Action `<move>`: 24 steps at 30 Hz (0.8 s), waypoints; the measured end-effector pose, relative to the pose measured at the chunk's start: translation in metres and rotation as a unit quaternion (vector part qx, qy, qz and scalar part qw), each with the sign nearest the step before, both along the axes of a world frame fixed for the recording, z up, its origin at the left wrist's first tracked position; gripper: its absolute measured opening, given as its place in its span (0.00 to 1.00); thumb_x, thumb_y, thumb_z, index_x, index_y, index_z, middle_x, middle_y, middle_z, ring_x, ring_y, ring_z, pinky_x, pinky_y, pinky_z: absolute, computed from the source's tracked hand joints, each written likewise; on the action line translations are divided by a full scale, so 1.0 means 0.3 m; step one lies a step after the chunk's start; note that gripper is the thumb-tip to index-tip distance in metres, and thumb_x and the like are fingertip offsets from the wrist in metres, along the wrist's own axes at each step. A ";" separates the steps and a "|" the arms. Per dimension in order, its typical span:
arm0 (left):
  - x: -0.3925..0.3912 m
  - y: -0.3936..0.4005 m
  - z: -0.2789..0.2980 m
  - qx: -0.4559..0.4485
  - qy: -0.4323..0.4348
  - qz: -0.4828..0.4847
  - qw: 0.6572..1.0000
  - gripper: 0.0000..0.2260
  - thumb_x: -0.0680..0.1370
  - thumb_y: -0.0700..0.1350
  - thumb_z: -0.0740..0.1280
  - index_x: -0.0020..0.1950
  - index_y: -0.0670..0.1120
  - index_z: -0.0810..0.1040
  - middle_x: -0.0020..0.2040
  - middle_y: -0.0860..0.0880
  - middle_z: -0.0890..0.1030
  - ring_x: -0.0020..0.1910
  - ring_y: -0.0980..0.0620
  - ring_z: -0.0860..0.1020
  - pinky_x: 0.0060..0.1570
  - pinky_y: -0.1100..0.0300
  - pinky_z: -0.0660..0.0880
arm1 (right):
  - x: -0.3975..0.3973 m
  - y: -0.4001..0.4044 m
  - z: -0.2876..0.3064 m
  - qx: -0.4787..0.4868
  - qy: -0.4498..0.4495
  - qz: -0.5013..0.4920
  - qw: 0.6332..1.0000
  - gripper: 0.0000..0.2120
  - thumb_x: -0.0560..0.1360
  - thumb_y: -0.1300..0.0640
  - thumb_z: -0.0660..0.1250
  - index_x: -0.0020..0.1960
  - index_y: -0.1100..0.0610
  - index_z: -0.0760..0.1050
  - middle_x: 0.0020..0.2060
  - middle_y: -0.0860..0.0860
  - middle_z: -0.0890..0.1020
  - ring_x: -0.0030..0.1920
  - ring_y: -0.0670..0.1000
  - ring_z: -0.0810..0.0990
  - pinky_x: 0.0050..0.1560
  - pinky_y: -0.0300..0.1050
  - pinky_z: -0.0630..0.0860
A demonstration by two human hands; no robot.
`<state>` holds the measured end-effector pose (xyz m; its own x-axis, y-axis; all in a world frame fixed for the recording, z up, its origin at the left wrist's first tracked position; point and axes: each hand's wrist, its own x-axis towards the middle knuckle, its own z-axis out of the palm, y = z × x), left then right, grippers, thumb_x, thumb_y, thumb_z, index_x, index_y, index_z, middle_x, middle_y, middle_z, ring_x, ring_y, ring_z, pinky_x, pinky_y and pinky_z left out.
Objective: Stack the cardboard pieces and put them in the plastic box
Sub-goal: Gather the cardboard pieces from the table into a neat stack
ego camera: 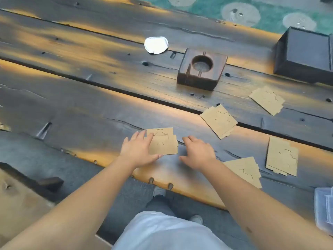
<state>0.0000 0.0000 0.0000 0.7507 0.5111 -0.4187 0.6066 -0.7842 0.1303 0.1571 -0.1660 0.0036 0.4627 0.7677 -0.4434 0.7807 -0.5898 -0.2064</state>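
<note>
Two brown cardboard pieces lie overlapped near the front of the dark wooden table. My left hand rests on their left edge, fingers spread over the card. My right hand hovers just right of them, fingers apart and holding nothing. Other cardboard pieces lie scattered to the right: one beyond my right hand, one farther back, one at the right, and one partly under my right forearm. The clear plastic box sits at the right edge, cut off by the frame.
A square wooden ashtray stands in the middle of the table. A dark box is at the back right. A white round lid lies farther back. The table's front edge runs just below my hands.
</note>
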 end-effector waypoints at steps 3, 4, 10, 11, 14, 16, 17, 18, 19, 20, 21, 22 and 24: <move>0.008 0.070 -0.070 -0.008 0.049 -0.010 0.999 0.46 0.63 0.76 0.56 0.76 0.56 0.50 0.78 0.48 0.53 0.77 0.45 0.51 0.71 0.38 0.56 | -0.024 0.076 -0.052 -0.007 0.002 0.001 1.000 0.29 0.70 0.41 0.67 0.66 0.52 0.64 0.59 0.50 0.73 0.59 0.57 0.75 0.55 0.54 0.70; 0.007 0.082 -0.089 -0.013 0.058 -0.012 0.998 0.47 0.63 0.76 0.57 0.76 0.55 0.49 0.79 0.48 0.53 0.77 0.45 0.51 0.71 0.38 0.56 | -0.036 0.091 -0.062 -0.016 0.008 0.004 1.000 0.30 0.70 0.41 0.68 0.66 0.52 0.64 0.59 0.51 0.72 0.59 0.57 0.75 0.55 0.55 0.70; 0.029 0.157 -0.194 -0.022 0.063 -0.063 0.996 0.49 0.60 0.74 0.64 0.74 0.54 0.51 0.76 0.46 0.55 0.75 0.45 0.52 0.68 0.38 0.58 | -0.031 0.181 -0.181 -0.050 0.013 -0.005 0.999 0.37 0.67 0.39 0.70 0.69 0.51 0.59 0.68 0.52 0.66 0.64 0.57 0.70 0.57 0.57 0.69; 0.027 0.161 -0.203 -0.021 0.064 -0.073 0.995 0.49 0.60 0.73 0.65 0.73 0.54 0.51 0.76 0.45 0.55 0.75 0.44 0.52 0.68 0.38 0.58 | -0.031 0.187 -0.199 -0.052 0.011 -0.006 0.999 0.39 0.66 0.39 0.71 0.69 0.51 0.58 0.70 0.53 0.63 0.65 0.58 0.68 0.57 0.58 0.69; 0.019 0.172 -0.229 -0.022 0.075 -0.100 0.992 0.49 0.61 0.71 0.68 0.74 0.54 0.51 0.76 0.44 0.55 0.75 0.44 0.53 0.68 0.39 0.59 | -0.021 0.200 -0.244 -0.078 0.013 0.006 0.997 0.44 0.66 0.39 0.73 0.72 0.49 0.53 0.76 0.53 0.55 0.70 0.58 0.62 0.60 0.59 0.68; 0.013 0.176 -0.240 -0.011 0.068 -0.112 0.991 0.47 0.62 0.68 0.70 0.74 0.54 0.52 0.75 0.43 0.56 0.74 0.44 0.54 0.67 0.40 0.60 | -0.019 0.199 -0.268 -0.093 0.017 0.019 0.995 0.45 0.66 0.40 0.73 0.73 0.49 0.51 0.78 0.52 0.52 0.73 0.58 0.58 0.63 0.60 0.67; 0.011 0.178 -0.244 -0.004 0.062 -0.115 0.991 0.46 0.63 0.67 0.70 0.74 0.54 0.52 0.74 0.44 0.57 0.72 0.44 0.56 0.67 0.41 0.61 | -0.018 0.197 -0.279 -0.087 0.015 0.022 0.996 0.44 0.67 0.41 0.73 0.73 0.49 0.52 0.78 0.52 0.53 0.72 0.58 0.58 0.62 0.59 0.67; 0.010 0.182 -0.248 0.000 0.053 -0.118 0.992 0.44 0.65 0.65 0.70 0.74 0.54 0.53 0.73 0.44 0.59 0.71 0.44 0.59 0.66 0.42 0.62 | -0.016 0.196 -0.288 -0.074 0.010 0.023 0.997 0.42 0.67 0.43 0.73 0.72 0.50 0.53 0.77 0.52 0.55 0.71 0.58 0.60 0.61 0.58 0.67; 0.008 0.185 -0.251 0.005 0.042 -0.121 0.992 0.42 0.66 0.64 0.69 0.73 0.54 0.54 0.71 0.45 0.61 0.69 0.44 0.61 0.65 0.44 0.63 | -0.015 0.194 -0.294 -0.057 0.001 0.026 0.998 0.39 0.67 0.45 0.73 0.71 0.51 0.56 0.75 0.51 0.59 0.69 0.58 0.62 0.59 0.57 0.68; 0.008 0.189 -0.253 0.008 0.035 -0.123 0.992 0.40 0.67 0.62 0.69 0.73 0.53 0.55 0.70 0.46 0.63 0.67 0.45 0.63 0.64 0.45 0.64 | -0.012 0.192 -0.298 -0.039 -0.011 0.030 0.999 0.36 0.68 0.46 0.73 0.69 0.51 0.59 0.73 0.51 0.63 0.66 0.57 0.66 0.56 0.55 0.69; 0.010 0.191 -0.253 0.010 0.030 -0.124 0.992 0.39 0.67 0.61 0.69 0.73 0.53 0.56 0.68 0.47 0.65 0.66 0.45 0.64 0.63 0.46 0.65 | -0.007 0.190 -0.299 -0.025 -0.021 0.034 0.999 0.32 0.68 0.47 0.72 0.66 0.52 0.61 0.69 0.51 0.67 0.63 0.57 0.68 0.53 0.54 0.69; 0.013 0.193 -0.252 0.010 0.025 -0.126 0.992 0.37 0.67 0.60 0.69 0.72 0.53 0.57 0.67 0.47 0.66 0.65 0.45 0.65 0.62 0.47 0.66 | -0.004 0.187 -0.296 -0.015 -0.024 0.037 0.999 0.30 0.68 0.47 0.72 0.64 0.52 0.63 0.65 0.51 0.70 0.60 0.57 0.70 0.51 0.53 0.69; 0.019 0.194 -0.251 0.008 0.021 -0.127 0.992 0.36 0.68 0.58 0.68 0.71 0.53 0.58 0.66 0.49 0.67 0.63 0.45 0.67 0.60 0.49 0.67 | 0.000 0.175 -0.290 -0.005 -0.018 0.036 0.999 0.28 0.68 0.49 0.70 0.64 0.52 0.64 0.59 0.51 0.73 0.57 0.57 0.71 0.50 0.52 0.69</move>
